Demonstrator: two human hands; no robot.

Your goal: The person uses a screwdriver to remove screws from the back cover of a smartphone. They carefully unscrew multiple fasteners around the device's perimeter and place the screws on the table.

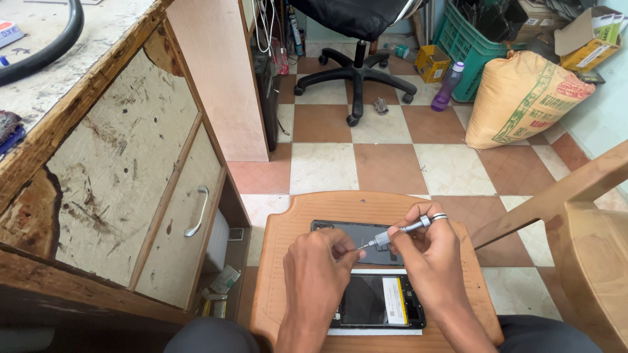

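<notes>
A checkered floor (340,167) of cream and reddish tiles stretches back to one black office chair (356,59), a purple bottle (448,86), a green crate (471,46) and a bulging tan sack (523,98), with a worn wooden cabinet (124,176) along the left side. In the foreground a small orange-brown wooden surface (281,261) sits across the person's lap and carries two phone parts: a dark back cover (356,232) lying farther away and an opened smartphone (379,301) nearer, its long axis running left to right, resting on a white sheet (376,332). One precision screwdriver (396,234) lies at a shallow slant, its tip pointing left and slightly toward the person, its ringed cap up and to the right. The right hand (425,252) has its fingers closed around the screwdriver's silver shaft. The left hand (320,261) curls its fingers at the tip, apparently pinching something there; what it grips is too small to make out. Both hands cover much of the cover and the phone's left part, and the screw being worked is hidden.
</notes>
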